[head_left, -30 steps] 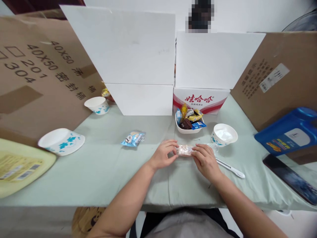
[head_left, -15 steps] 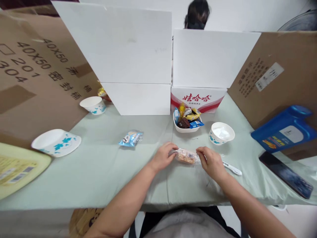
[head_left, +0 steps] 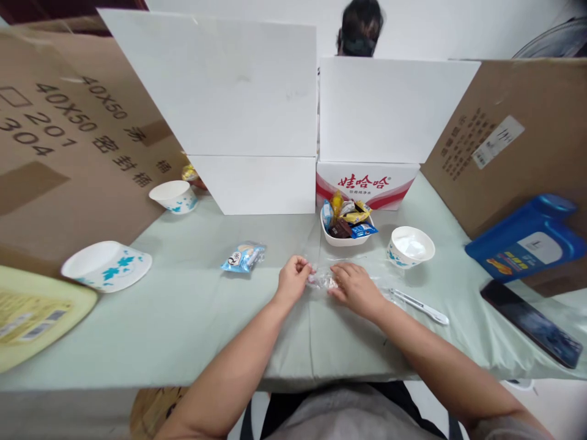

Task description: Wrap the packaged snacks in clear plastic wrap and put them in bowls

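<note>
Green worktop (head_left: 183, 318) — left hand (head_left: 293, 280) and right hand (head_left: 356, 288) each pinch the wrapped snack (head_left: 321, 280); bare cloth toward near edge — snack bowl (head_left: 345, 241) just beyond them.

There are three blue-printed paper bowls: the back bowl (head_left: 173, 197), the near bowl (head_left: 106, 266) and the right bowl (head_left: 411, 246). One white dish (head_left: 343, 241) holds wrapped snacks (head_left: 349, 221), heaped too closely to count, and two packets are outside it, a blue packet (head_left: 244, 256) and a clear packet (head_left: 322, 280). There are also two brown cartons, the left carton (head_left: 68, 140) and the right carton (head_left: 513, 134), plus one red-and-white box (head_left: 367, 183), one blue jug (head_left: 527, 241), one phone (head_left: 532, 324) and one slim white tool (head_left: 419, 307).
</note>
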Demonstrator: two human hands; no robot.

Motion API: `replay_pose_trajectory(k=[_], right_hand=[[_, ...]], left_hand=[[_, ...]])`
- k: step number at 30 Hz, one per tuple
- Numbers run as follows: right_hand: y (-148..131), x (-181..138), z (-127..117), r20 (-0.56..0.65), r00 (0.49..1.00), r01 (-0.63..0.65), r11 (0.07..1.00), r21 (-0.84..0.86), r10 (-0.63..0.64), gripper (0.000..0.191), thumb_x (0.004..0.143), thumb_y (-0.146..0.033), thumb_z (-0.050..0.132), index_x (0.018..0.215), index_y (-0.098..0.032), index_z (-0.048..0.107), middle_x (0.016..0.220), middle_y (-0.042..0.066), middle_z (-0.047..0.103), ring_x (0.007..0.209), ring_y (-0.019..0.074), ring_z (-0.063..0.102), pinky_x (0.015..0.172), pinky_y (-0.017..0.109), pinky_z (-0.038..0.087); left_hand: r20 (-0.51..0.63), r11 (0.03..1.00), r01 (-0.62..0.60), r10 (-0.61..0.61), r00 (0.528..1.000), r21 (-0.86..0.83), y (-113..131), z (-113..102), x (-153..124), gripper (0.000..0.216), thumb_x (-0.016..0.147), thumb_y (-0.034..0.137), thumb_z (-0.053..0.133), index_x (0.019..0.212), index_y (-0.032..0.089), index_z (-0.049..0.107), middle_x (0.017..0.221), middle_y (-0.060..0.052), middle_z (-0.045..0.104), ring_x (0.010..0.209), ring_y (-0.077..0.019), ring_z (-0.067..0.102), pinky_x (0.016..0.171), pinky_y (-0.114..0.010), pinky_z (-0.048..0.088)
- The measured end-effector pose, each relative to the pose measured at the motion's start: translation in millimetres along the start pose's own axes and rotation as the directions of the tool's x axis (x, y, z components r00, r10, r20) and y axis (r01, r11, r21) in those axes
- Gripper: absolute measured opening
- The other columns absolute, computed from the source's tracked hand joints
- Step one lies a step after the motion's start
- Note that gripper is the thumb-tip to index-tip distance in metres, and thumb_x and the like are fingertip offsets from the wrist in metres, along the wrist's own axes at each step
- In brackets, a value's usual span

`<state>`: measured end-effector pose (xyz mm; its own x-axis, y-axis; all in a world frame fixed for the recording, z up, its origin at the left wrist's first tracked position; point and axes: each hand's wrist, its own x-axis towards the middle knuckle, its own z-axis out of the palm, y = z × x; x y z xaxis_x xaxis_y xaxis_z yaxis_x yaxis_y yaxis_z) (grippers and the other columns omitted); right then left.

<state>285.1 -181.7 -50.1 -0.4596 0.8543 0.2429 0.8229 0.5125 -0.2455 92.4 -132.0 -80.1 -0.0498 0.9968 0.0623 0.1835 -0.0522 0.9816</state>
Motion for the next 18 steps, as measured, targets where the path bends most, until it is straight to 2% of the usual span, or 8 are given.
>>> replay_pose_trajectory(k=[2,5,6,8,9,11,13,18], right_hand=[[-0.9,-1.5,9.1,0.086,0.994,-0.052,0.995,-0.088,0.059,0.060,0.084,-0.047,0.065,0.131,-0.012,0.054,0.137,0.019,0.054,0.131,0.0360,0.043,0.106,0.054,0.035],[-2.1,-6.0,12.4,0.136,0.989,-0.044,0.988,-0.148,0.064,0.067,0.082,-0.053,0.065,0.134,-0.013,0.052,0.143,0.018,0.048,0.137,0.0378,0.034,0.110,0.057,0.028],[-3.5,-7.8,11.8,0.138,0.989,-0.037,0.987,-0.158,0.059,0.066,0.082,-0.053,0.065,0.134,-0.014,0.052,0.143,0.017,0.048,0.137,0.0375,0.035,0.110,0.056,0.028],[-8.0,-12.1,10.4,0.128,0.990,-0.030,0.983,-0.179,0.054,0.065,0.082,-0.050,0.067,0.133,-0.014,0.053,0.142,0.017,0.050,0.135,0.0378,0.037,0.109,0.054,0.029],[-10.7,-15.1,10.1,0.118,0.992,-0.023,0.982,-0.187,0.046,0.065,0.081,-0.049,0.068,0.133,-0.014,0.053,0.141,0.017,0.051,0.134,0.0380,0.038,0.109,0.054,0.029],[-16.6,-24.0,10.2,0.098,0.995,0.008,0.982,-0.191,0.011,0.066,0.081,-0.049,0.069,0.133,-0.012,0.052,0.140,0.018,0.052,0.134,0.0377,0.039,0.110,0.053,0.030],[-22.5,-37.2,10.0,0.087,0.995,0.065,0.984,-0.164,-0.051,0.064,0.082,-0.050,0.067,0.132,-0.012,0.053,0.137,0.018,0.054,0.133,0.0361,0.041,0.110,0.051,0.030],[-34.3,-78.5,0.2,0.048,0.970,0.236,0.972,0.005,-0.236,0.048,0.090,-0.051,0.056,0.123,-0.016,0.057,0.130,0.012,0.061,0.129,0.0302,0.046,0.109,0.049,0.032]], left_hand=[[-0.087,0.999,-0.015,0.019,0.996,0.041,2.7,-6.4,1.6,0.016,0.075,0.033,0.058,0.077,0.020,0.049,0.062,0.003,0.061,0.048,-0.0111,0.053,0.050,-0.022,0.043],[-0.208,0.988,-0.109,0.129,0.970,0.106,10.4,-15.7,-2.3,0.011,0.076,0.025,0.059,0.083,0.020,0.052,0.080,-0.001,0.063,0.063,-0.0118,0.057,0.063,-0.024,0.047],[-0.173,0.971,-0.191,0.214,0.961,0.143,12.8,-17.0,-5.3,0.010,0.078,0.024,0.059,0.085,0.020,0.054,0.084,-0.002,0.064,0.067,-0.0120,0.057,0.067,-0.024,0.048],[0.080,0.895,-0.396,0.388,0.918,0.205,15.9,-16.2,-11.8,0.009,0.082,0.023,0.056,0.089,0.019,0.058,0.088,-0.003,0.065,0.071,-0.0125,0.058,0.070,-0.025,0.049],[0.247,0.846,-0.486,0.434,0.867,0.221,16.2,-14.3,-14.3,0.011,0.084,0.022,0.054,0.092,0.019,0.060,0.089,-0.003,0.066,0.073,-0.0133,0.060,0.072,-0.025,0.049],[0.493,0.780,-0.572,0.404,0.770,0.254,14.5,-9.4,-16.4,0.017,0.088,0.018,0.050,0.098,0.019,0.063,0.094,-0.005,0.069,0.083,-0.0159,0.063,0.078,-0.028,0.051],[0.563,0.756,-0.568,0.328,0.759,0.326,11.3,-5.7,-14.6,0.021,0.090,0.015,0.047,0.099,0.019,0.065,0.100,-0.006,0.070,0.094,-0.0183,0.064,0.086,-0.033,0.050],[0.592,0.698,-0.573,0.261,0.762,0.429,9.5,-6.2,-11.7,0.018,0.088,0.016,0.056,0.099,0.020,0.068,0.105,-0.005,0.069,0.101,-0.0210,0.061,0.094,-0.038,0.048]])
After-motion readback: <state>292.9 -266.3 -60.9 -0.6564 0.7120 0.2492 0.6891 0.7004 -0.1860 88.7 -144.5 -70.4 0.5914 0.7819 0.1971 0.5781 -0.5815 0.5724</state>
